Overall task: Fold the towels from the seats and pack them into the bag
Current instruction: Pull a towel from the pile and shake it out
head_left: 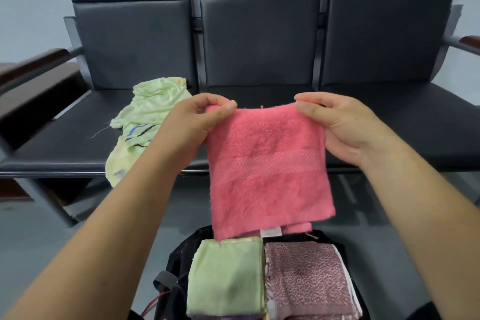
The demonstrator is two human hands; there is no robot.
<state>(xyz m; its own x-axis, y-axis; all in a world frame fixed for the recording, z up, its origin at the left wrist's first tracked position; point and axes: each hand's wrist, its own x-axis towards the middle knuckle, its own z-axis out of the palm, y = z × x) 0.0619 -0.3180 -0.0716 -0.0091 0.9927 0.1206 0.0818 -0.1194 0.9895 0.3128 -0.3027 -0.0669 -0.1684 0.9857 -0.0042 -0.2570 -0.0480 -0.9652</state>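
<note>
A pink towel (267, 169) hangs doubled over in the air in front of the seats, its lower edge just above the bag. My left hand (192, 122) pinches its top left corner and my right hand (342, 125) pinches its top right corner. Below it stands a black bag (179, 267), open, with a folded light green towel (226, 275) on the left and a folded purple patterned towel (304, 278) on the right. A crumpled pale green towel (145, 122) with dark stripes lies on the left seat and droops over its front edge.
A row of three black padded seats (259, 41) fills the background, with a wooden armrest (36, 60) at the left and another (467, 41) at the right. The grey floor (52, 228) shows beneath the seats around the bag.
</note>
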